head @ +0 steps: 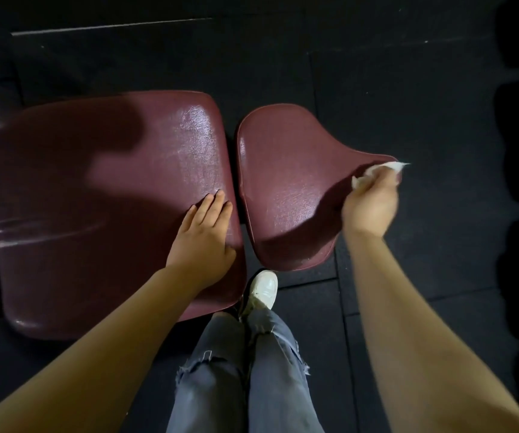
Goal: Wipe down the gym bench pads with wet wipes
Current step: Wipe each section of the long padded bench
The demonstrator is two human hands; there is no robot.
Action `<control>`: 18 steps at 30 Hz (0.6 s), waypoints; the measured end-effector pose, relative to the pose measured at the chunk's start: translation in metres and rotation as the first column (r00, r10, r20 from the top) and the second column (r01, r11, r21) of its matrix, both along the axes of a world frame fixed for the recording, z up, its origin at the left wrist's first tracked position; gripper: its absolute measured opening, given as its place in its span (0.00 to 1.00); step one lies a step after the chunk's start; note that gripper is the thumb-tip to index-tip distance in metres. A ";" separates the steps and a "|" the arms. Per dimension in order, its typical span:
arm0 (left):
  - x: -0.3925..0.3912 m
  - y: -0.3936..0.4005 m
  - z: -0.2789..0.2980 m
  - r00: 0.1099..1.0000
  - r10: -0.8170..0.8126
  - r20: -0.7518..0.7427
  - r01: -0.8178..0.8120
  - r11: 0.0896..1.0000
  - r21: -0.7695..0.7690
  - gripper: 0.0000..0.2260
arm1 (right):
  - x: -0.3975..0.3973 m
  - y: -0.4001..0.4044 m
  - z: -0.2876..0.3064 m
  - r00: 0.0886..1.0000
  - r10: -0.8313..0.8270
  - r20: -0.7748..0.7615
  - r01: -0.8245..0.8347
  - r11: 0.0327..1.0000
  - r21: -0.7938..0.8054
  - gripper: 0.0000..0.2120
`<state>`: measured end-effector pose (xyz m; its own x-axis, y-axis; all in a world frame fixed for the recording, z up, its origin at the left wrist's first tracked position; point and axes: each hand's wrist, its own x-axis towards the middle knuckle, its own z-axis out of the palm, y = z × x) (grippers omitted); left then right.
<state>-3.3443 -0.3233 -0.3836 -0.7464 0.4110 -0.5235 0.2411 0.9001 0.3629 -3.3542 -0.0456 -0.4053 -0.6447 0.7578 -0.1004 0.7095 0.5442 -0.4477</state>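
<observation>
Two maroon bench pads lie side by side with a narrow gap between them. The large back pad (95, 189) is on the left, and my left hand (203, 232) rests flat on its right part, fingers straight. The smaller seat pad (283, 182) is on the right and narrows to a tip at its far right. My right hand (372, 201) grips a crumpled white wet wipe (383, 168) at that narrow tip, and the hand is blurred. Both pads shine under the light, with shadows of my arms across them.
Dark rubber floor tiles (408, 89) surround the bench. My legs in grey jeans (236, 370) and a white shoe (263, 290) stand just below the gap between the pads. Dark shapes line the right edge of the view.
</observation>
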 end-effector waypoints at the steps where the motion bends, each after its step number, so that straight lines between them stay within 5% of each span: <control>1: 0.001 0.000 0.000 1.000 0.005 -0.006 -0.005 1.000 0.001 0.35 | 0.005 -0.021 -0.001 0.990 0.140 0.008 -0.140 0.990 0.000 0.06; 3: 0.001 0.000 -0.001 1.000 0.006 -0.013 -0.006 1.000 0.001 0.37 | 0.022 -0.067 -0.008 0.833 0.547 0.087 -0.546 0.837 -0.034 0.07; 5: 0.000 -0.001 -0.002 1.000 0.005 -0.028 -0.005 1.000 0.008 0.35 | 0.044 -0.104 -0.007 0.462 0.878 0.125 -0.868 0.477 -0.138 0.11; 7: 0.000 -0.002 -0.003 1.000 -0.006 -0.023 0.006 1.000 0.004 0.34 | 0.058 -0.109 -0.006 0.145 0.987 0.065 -0.977 0.153 -0.148 0.14; 8: 0.000 -0.002 -0.005 1.000 -0.014 -0.020 0.014 1.000 -0.001 0.34 | 0.056 -0.099 -0.003 0.086 0.995 0.059 -0.985 0.094 -0.146 0.14; 10: 0.001 -0.003 -0.007 0.999 -0.017 -0.034 0.017 1.000 -0.004 0.35 | 0.047 -0.066 0.003 0.214 0.972 0.101 -0.961 0.228 -0.154 0.13; 14: 0.005 0.001 -0.007 0.999 -0.007 -0.046 0.006 1.000 -0.016 0.36 | 0.042 0.010 0.011 0.752 0.635 0.175 -0.656 0.746 0.113 0.08; 18: 0.008 0.005 -0.008 0.996 0.010 -0.091 -0.013 0.999 -0.041 0.36 | 0.048 -0.029 -0.003 0.973 0.161 0.163 -0.148 0.985 -0.091 0.07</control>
